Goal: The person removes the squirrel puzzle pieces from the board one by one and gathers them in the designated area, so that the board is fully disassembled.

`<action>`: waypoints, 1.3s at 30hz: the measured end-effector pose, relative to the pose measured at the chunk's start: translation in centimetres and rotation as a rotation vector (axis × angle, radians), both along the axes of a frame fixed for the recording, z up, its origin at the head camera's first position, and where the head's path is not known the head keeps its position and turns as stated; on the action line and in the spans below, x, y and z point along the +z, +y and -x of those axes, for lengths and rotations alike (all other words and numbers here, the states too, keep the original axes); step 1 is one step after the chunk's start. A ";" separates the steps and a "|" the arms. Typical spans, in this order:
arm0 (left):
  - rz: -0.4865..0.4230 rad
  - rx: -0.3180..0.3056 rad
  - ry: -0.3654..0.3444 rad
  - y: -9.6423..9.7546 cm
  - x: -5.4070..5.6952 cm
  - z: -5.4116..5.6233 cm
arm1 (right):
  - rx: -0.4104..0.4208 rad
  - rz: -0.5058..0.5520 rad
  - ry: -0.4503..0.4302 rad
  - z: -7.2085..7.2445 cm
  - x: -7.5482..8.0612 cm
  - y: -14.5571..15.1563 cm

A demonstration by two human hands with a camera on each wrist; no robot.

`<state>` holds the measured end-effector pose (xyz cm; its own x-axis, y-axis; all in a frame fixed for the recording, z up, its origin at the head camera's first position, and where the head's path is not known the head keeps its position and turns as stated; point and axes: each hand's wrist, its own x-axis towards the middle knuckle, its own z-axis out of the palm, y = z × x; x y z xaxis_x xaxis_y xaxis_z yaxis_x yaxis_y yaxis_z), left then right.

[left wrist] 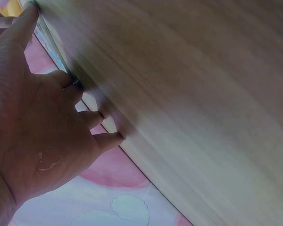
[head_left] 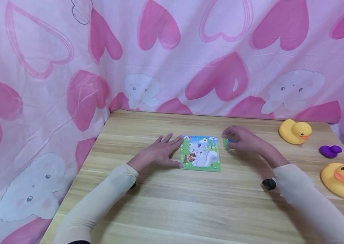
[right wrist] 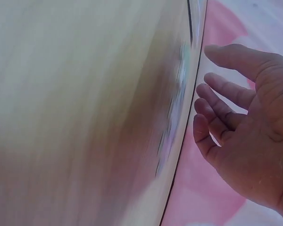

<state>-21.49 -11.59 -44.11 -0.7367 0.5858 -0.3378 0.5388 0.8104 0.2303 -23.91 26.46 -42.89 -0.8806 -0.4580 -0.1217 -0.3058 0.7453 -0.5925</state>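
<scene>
A square picture puzzle [head_left: 201, 154] of a grey squirrel holding a nut lies flat on the wooden table. My left hand [head_left: 161, 152] rests at its left edge, fingers spread; thumb and fingertips touch the border. In the left wrist view, this hand [left wrist: 42, 108] hides most of the puzzle. To the right of the puzzle, my right hand [head_left: 245, 139] hovers over small green and blue pieces [head_left: 226, 143], which it partly covers. Seen from the right wrist, the hand [right wrist: 250, 113] has loosely bent fingers with nothing between them, and the blurred pieces [right wrist: 172, 122] lie on the table beyond.
Two yellow rubber ducks [head_left: 295, 132] and a smaller purple duck [head_left: 329, 151] stand along the right side of the table [head_left: 172, 206]. A pink heart-print cloth [head_left: 166, 61] hangs behind and at the left. Black wrist devices [head_left: 269, 184] sit by the sleeves.
</scene>
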 end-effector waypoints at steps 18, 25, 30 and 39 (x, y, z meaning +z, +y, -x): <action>-0.006 0.011 -0.012 0.0 0.1 -0.1 | 0.053 -0.128 0.017 0.0 -0.4 -6.3; -0.014 0.013 -0.012 -0.1 0.1 -0.2 | 0.065 -0.140 0.030 0.2 -0.4 -6.7; -0.015 0.013 -0.012 0.0 0.0 -0.2 | 0.066 -0.124 0.040 0.4 -0.6 -6.7; -0.009 0.008 -0.003 0.0 0.1 -0.1 | 0.056 -0.087 0.021 0.4 -0.6 -6.6</action>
<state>-21.34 -11.56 -44.01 -0.7400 0.5834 -0.3348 0.5319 0.8122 0.2396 -24.32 19.86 -43.50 -0.8567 -0.4950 -0.1453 -0.3599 0.7753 -0.5189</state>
